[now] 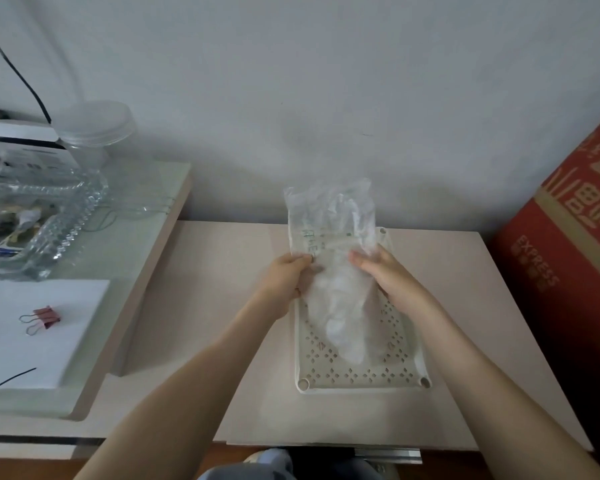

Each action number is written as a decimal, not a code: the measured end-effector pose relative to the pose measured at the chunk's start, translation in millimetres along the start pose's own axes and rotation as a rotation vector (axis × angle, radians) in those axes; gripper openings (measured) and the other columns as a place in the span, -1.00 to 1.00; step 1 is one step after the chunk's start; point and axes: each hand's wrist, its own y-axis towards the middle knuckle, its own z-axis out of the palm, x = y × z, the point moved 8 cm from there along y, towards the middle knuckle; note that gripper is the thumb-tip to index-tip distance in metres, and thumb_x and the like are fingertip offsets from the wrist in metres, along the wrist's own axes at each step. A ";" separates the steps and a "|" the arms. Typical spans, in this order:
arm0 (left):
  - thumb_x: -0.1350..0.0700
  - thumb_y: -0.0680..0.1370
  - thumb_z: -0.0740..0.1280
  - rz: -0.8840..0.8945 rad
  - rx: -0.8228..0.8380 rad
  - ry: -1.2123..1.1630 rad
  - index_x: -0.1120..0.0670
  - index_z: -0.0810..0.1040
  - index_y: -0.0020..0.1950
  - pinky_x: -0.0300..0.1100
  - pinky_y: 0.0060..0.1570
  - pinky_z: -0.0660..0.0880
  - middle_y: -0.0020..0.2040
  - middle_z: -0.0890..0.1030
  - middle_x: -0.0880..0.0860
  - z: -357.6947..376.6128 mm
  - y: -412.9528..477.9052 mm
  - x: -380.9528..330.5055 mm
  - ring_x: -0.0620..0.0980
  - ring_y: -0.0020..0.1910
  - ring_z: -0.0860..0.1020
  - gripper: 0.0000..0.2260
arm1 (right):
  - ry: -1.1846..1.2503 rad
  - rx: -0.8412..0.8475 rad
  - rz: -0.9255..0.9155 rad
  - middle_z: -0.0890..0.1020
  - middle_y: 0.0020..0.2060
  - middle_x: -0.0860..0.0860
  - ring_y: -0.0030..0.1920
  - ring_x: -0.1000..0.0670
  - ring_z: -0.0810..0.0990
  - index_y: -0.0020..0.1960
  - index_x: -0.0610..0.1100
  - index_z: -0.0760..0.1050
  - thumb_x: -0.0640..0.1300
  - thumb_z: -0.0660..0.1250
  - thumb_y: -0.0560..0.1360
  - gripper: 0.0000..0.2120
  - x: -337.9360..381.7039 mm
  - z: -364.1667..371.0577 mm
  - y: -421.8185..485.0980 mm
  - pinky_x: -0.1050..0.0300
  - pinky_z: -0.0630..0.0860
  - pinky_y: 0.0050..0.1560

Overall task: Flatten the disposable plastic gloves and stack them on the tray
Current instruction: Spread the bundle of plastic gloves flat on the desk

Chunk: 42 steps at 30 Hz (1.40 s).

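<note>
- The left hand [284, 282] pinches the left edge of the plastic gloves [329, 223]; its fingers are curled round the thin film.
- The right hand [381, 271] touches the same gloves from the right side. Its fingers point to the left and are blurred, so I cannot tell if they pinch the film or only lie against it.
- The two hands are near each other, with only the plastic between them.
- The gloves are a crumpled, translucent bundle held up in the air. The upper part stands above the hands in front of the wall, and some green print shows on it. The lower part hangs down over the tray.
- The tray [361, 377] is cream-coloured plastic with a pattern of small holes. It lies flat on the beige table [215, 323], directly under the hands.
- A red cardboard box [568, 237] with the word EXPRESS stands at the right of the table, against the wall.
- At the left is a glass-topped side table [136, 244]. On it are a white sheet [32, 341] with a pink binder clip [44, 317], a cut-glass dish [49, 220] and a clear plastic jar [97, 129].
</note>
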 end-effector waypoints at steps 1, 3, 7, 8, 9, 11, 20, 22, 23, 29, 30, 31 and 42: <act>0.17 0.60 0.28 -0.001 -0.028 -0.020 0.14 0.54 -0.05 -0.26 -0.40 0.46 -0.29 0.62 0.03 -4.2 0.1 0.5 -0.11 -0.46 0.49 -0.92 | -0.040 0.056 0.037 0.59 0.21 0.06 0.21 0.00 0.57 0.40 0.02 0.33 0.34 0.50 0.17 -0.10 -7.0 3.2 -0.3 -0.08 0.41 0.33; 0.18 0.61 0.26 -0.002 -0.083 -0.049 0.16 0.53 -0.06 -0.24 -0.41 0.47 -0.27 0.59 0.08 -13.0 -0.9 0.7 -0.07 -0.45 0.49 -0.90 | -0.136 0.143 0.100 0.51 0.28 0.04 0.26 -0.02 0.51 0.49 0.10 0.10 0.35 0.54 0.13 0.08 -20.1 6.9 -1.1 -0.09 0.37 0.36; 0.21 0.62 0.23 -0.011 -0.211 -0.127 0.15 0.50 -0.11 -0.18 -0.43 0.54 -0.27 0.59 0.08 -31.0 -3.5 1.3 0.01 -0.35 0.55 -0.87 | -0.324 0.211 0.181 0.51 0.26 0.05 0.21 -0.03 0.53 0.46 0.20 0.02 0.26 0.63 0.00 0.20 -32.2 10.2 -4.8 -0.08 0.43 0.31; 0.21 0.63 0.21 -0.017 -0.241 -0.111 0.13 0.48 -0.12 -0.18 -0.41 0.54 -0.28 0.58 0.08 -36.5 -3.1 1.5 0.01 -0.37 0.54 -0.86 | -0.376 0.206 0.180 0.50 0.25 0.07 0.19 -0.02 0.54 0.45 0.17 0.06 0.21 0.62 0.05 0.13 -31.7 10.6 -5.9 -0.07 0.45 0.28; 0.22 0.63 0.19 -0.020 -0.261 -0.084 0.13 0.46 -0.13 -0.21 -0.44 0.52 -0.29 0.56 0.07 -40.4 -3.3 0.7 -0.01 -0.42 0.51 -0.85 | -0.424 0.187 0.173 0.49 0.24 0.07 0.17 -0.02 0.55 0.45 0.12 0.12 0.14 0.59 0.11 0.04 -29.1 10.6 -7.8 -0.08 0.48 0.25; 0.24 0.62 0.14 -0.031 -0.290 0.012 0.12 0.42 -0.18 -0.32 -0.56 0.38 -0.35 0.50 0.07 -50.3 -3.2 -0.3 -0.08 -0.57 0.42 -0.81 | -0.469 0.132 0.169 0.53 0.20 0.03 0.12 -0.04 0.58 0.39 0.04 0.27 0.00 0.54 0.21 -0.18 -27.3 6.6 -7.3 -0.12 0.54 0.16; 0.27 0.55 0.21 -0.117 -0.474 0.953 0.28 0.22 0.42 -0.03 0.23 0.36 0.36 0.37 0.29 -130.4 -17.7 -9.0 0.26 0.33 0.38 -0.56 | -0.029 -0.188 0.047 0.64 -0.09 -0.07 -0.10 -0.09 0.64 -0.02 -0.01 0.46 -0.35 0.37 0.45 -0.73 -5.7 -19.1 -19.0 0.06 0.56 -0.16; 0.30 0.50 0.25 0.031 -0.536 1.078 0.18 0.06 0.51 -0.01 0.37 0.22 0.45 0.20 0.25 -127.4 -27.0 -20.9 0.24 0.41 0.22 -0.38 | 0.090 -0.162 0.047 0.67 -0.08 -0.10 -0.11 -0.07 0.66 0.09 -0.13 0.51 -0.37 0.34 0.46 -0.74 -5.3 -16.4 -17.7 0.13 0.55 -0.20; 0.33 0.48 0.24 0.160 -0.541 1.144 0.14 0.05 0.53 -0.01 0.40 0.16 0.48 0.13 0.23 -119.3 -30.1 -29.2 0.23 0.44 0.16 -0.34 | 0.148 -0.135 0.047 0.69 -0.10 -0.10 -0.11 -0.07 0.67 0.14 -0.19 0.52 -0.38 0.33 0.46 -0.72 -4.8 -11.8 -16.3 0.13 0.56 -0.19; 0.09 0.60 0.16 0.284 0.001 1.536 -0.05 0.11 0.55 0.08 0.47 -0.12 0.57 0.04 0.10 -75.1 -16.9 3.9 0.06 0.54 0.00 -0.48 | 0.378 0.124 0.031 0.68 -0.03 -0.10 -0.02 -0.08 0.66 0.20 -0.20 0.53 -0.21 0.38 0.32 -0.56 5.1 37.4 -10.1 0.04 0.58 -0.03; 0.05 0.58 0.17 0.184 0.103 1.582 -0.08 0.13 0.54 0.09 0.45 -0.11 0.55 0.09 0.06 -77.4 -17.3 17.5 0.04 0.53 0.04 -0.47 | 0.392 0.181 0.026 0.67 -0.06 -0.10 -0.06 -0.07 0.66 0.18 -0.21 0.54 -0.20 0.35 0.34 -0.60 7.6 49.5 -10.0 0.09 0.58 -0.09; 0.04 0.55 0.19 0.124 0.128 1.603 -0.12 0.17 0.51 0.09 0.44 -0.06 0.53 0.15 0.03 -80.8 -19.1 23.4 0.06 0.50 0.09 -0.47 | 0.410 0.224 0.026 0.67 -0.11 -0.10 -0.11 -0.06 0.66 0.13 -0.22 0.55 -0.20 0.34 0.37 -0.66 10.4 59.9 -10.8 0.12 0.59 -0.13; 0.13 0.39 0.32 -0.056 0.162 -0.196 0.18 0.56 -0.05 -0.24 -0.23 0.52 -0.19 0.59 0.09 -101.2 -45.8 2.1 -0.01 -0.24 0.56 -0.81 | 0.420 0.190 0.242 0.61 -0.52 0.04 -0.49 0.12 0.60 -0.17 -0.15 0.46 -0.18 0.12 0.62 -0.77 0.9 145.3 9.5 0.26 0.53 -0.41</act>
